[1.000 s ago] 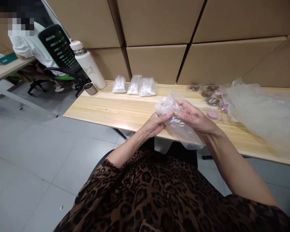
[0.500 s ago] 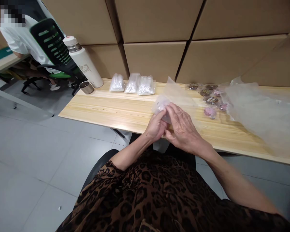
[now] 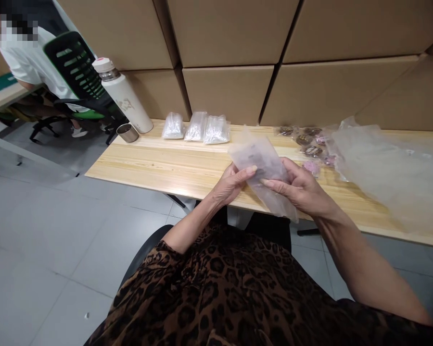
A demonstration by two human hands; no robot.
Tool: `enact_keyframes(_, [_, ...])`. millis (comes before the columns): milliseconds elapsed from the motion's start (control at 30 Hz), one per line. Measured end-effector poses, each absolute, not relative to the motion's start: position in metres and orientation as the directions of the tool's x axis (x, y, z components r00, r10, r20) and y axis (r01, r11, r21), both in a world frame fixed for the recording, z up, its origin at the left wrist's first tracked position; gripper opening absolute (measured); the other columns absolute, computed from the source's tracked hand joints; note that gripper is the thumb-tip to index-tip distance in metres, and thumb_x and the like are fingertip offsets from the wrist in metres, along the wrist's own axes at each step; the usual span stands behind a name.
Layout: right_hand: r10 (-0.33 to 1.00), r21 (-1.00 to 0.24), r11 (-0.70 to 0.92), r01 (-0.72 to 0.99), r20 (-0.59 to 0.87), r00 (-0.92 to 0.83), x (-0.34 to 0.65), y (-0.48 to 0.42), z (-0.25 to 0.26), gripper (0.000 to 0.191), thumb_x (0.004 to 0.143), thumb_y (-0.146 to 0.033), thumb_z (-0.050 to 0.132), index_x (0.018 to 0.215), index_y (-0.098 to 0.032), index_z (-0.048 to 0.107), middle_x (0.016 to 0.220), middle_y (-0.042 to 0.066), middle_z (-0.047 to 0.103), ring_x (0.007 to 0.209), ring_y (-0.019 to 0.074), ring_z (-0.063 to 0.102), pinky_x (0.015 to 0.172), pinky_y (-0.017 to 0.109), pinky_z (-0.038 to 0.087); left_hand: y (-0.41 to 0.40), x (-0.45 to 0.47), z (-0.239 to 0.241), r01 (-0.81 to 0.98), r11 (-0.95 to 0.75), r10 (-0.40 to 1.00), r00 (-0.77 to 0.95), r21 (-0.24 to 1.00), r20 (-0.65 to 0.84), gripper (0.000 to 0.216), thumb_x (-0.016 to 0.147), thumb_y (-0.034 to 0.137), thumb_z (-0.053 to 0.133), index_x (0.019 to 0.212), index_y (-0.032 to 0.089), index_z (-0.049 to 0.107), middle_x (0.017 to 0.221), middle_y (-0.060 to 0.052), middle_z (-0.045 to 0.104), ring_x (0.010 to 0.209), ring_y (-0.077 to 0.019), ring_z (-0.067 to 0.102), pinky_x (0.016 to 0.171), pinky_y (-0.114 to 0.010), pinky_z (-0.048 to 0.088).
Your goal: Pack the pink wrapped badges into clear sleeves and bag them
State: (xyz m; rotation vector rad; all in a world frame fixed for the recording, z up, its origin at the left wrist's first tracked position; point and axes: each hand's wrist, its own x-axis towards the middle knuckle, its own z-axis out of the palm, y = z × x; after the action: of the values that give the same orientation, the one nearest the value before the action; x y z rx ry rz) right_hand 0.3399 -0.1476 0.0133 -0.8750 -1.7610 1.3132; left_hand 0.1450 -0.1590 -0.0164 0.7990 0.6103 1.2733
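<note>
Above the table's front edge I hold a translucent, frosted plastic bag [image 3: 261, 156] in both hands, tilted to the right. My left hand [image 3: 234, 182] grips its left edge, thumb on top. On the right side my right hand [image 3: 303, 187] pinches it, with the thumb across the front and fingers behind. Something faintly darker shows through the film, too blurred to name. To the right lie several small clear packets with brown round pieces [image 3: 313, 151] and pink pieces [image 3: 311, 167] in them.
A pile of frosted plastic bags [image 3: 393, 168] covers the table's right side. Several clear wrapped bundles [image 3: 216, 129] stand at the back, near a white flask [image 3: 130, 101] and a steel cup [image 3: 127, 133]. Cardboard boxes [image 3: 231, 93] wall the back. A person [image 3: 32, 57] sits at another table, left.
The bag, earlier bunched under my fingers with a corner pointing up, is now flatter and tilted between my hands. My right hand has moved right and turned, thumb on top.
</note>
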Motion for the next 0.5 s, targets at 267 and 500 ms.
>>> enact_keyframes(267, [0.909,-0.98,-0.185,-0.078,-0.14,-0.392,0.349,-0.133,0.014,0.043,0.06,-0.044,0.106,0.086,-0.022,0.079,0.084,0.001,0.078,0.069,0.0135,0.068,0.065,0.026,0.057,-0.164,0.157,-0.008,-0.56,0.191,0.964,0.264,0.806,-0.045,0.05,0.062,0.051,0.103,0.096,0.019,0.085,0.094,-0.004,0.083,0.096,-0.0206,0.075,0.107,-0.039,0.051])
enact_keyframes(500, [0.968,-0.999,-0.026,-0.034,-0.017,-0.25,0.335,-0.137,0.008,0.05,0.061,-0.06,0.102,0.074,-0.023,0.071,0.072,0.0,0.071,0.059,0.0138,0.057,0.051,0.026,0.047,-0.157,0.169,-0.012,-0.651,0.062,0.994,-0.028,0.757,-0.105,0.026,0.07,0.037,0.098,0.086,0.022,0.083,0.086,0.001,0.082,0.087,-0.0182,0.074,0.1,-0.038,0.056])
